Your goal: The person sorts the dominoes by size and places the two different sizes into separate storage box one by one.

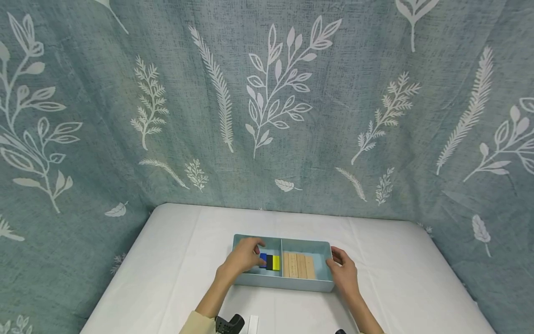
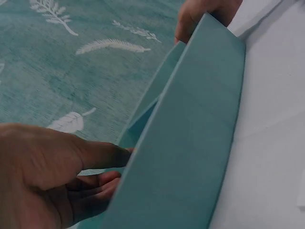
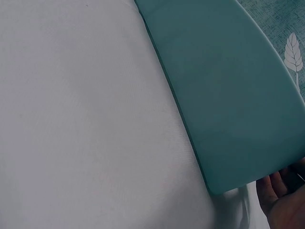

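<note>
A shallow blue-grey storage box with a divider stands on the white-covered table. My left hand reaches over its near wall into the left compartment, thumb at a blue block. Beside that lie a black block and a yellow block, against the divider. In the left wrist view the wall hides the fingertips of that hand, so a hold on the blue block cannot be made out. My right hand grips the box's right end, fingers outside the wall. Several pale wooden blocks stand in a row in the right compartment.
A white strip-like object lies on the table near its front edge. Behind the table hangs a blue-green curtain with white leaf patterns. A dark device sits on the left wrist.
</note>
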The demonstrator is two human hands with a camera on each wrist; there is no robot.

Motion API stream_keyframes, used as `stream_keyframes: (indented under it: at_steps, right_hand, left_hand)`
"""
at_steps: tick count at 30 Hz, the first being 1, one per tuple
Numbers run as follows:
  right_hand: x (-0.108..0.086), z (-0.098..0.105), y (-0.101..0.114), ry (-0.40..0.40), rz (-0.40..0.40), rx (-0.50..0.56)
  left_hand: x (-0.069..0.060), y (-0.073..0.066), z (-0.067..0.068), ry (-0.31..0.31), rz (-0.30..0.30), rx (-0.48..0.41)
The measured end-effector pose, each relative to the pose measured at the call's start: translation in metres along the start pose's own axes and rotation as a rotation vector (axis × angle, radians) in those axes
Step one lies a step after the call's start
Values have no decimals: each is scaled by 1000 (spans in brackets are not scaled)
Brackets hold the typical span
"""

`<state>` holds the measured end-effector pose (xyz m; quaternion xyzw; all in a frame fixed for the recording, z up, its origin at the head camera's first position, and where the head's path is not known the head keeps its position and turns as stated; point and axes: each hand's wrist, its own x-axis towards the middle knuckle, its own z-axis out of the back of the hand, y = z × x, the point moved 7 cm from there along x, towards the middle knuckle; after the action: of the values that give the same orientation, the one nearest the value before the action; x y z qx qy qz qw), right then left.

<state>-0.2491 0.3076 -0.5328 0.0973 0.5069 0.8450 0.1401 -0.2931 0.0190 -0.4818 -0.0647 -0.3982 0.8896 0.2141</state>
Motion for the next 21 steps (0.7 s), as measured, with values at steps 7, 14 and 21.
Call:
stream_keyframes:
  at_steps: [7, 14, 21]
  right_hand:
    - [0, -1, -1, 3, -8, 11]
    - [-1, 0, 0, 2, -8, 5]
    - [0, 0, -1, -2, -2, 3]
  left_hand:
    - [-24, -19, 18, -16, -88, -71]
    - [-59, -30, 29, 22, -114, -132]
    - [-92, -22, 21, 80, -70, -190]
